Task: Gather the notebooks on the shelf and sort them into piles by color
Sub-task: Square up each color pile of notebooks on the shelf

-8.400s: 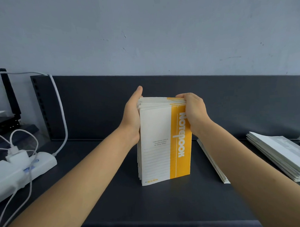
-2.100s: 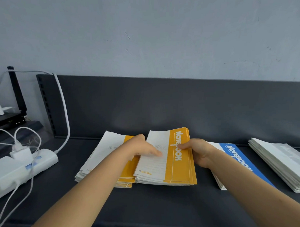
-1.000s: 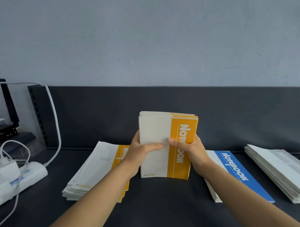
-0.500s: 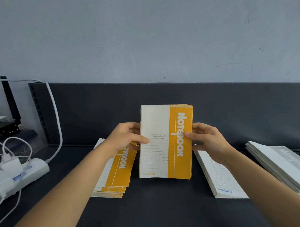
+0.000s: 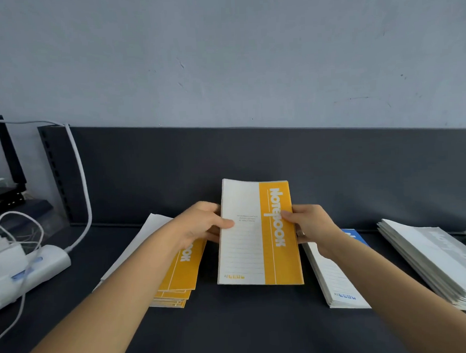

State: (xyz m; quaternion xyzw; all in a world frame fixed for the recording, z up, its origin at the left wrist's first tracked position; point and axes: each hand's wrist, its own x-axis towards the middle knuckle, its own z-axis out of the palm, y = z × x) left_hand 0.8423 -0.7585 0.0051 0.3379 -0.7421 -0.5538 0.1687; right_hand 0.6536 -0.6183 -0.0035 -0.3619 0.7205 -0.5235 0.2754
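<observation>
Dark shelf (image 5: 245, 323) is shown below a grey wall (image 5: 222, 58). On it the orange stack (image 5: 258, 239) is stood upright, gripped by the fingers of left hand (image 5: 199, 225) and right hand (image 5: 313, 226); if the grip is loosened, notebooks may be spilled.

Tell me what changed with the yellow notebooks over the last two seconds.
The yellow bundle, which lay flat overlapping the yellow pile, was lifted and stood upright in the middle. The left hand and right hand now grip its side edges. The yellow pile, blue pile and grey pile stayed put.
</observation>
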